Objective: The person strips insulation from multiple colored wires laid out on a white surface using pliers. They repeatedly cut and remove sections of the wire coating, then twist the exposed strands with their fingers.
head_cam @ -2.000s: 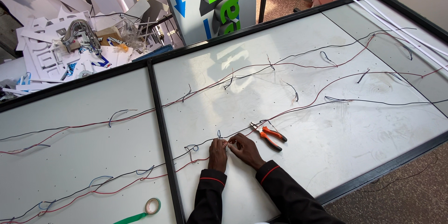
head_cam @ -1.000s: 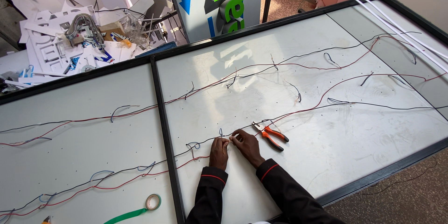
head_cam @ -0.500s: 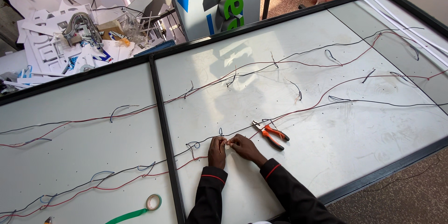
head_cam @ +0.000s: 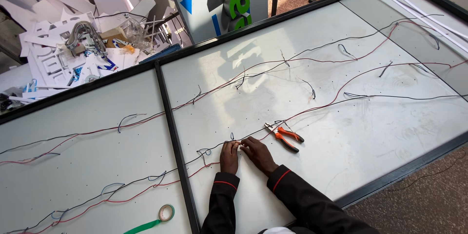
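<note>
A large white bench (head_cam: 341, 131) with a black frame is carrying red and black wires. Near its front edge, the left hand (head_cam: 229, 157) and right hand (head_cam: 257, 152) are meeting, fingers pinching closed on a wire (head_cam: 240, 145). Orange-handled pliers (head_cam: 283, 136) are lying just beside the right hand; green tape (head_cam: 163, 214) is sitting well apart.

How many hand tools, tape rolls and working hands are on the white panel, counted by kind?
Pliers with orange handles: 1
Roll of green tape: 1
Hands pinching the wires: 2, left hand and right hand
Total: 4
</note>
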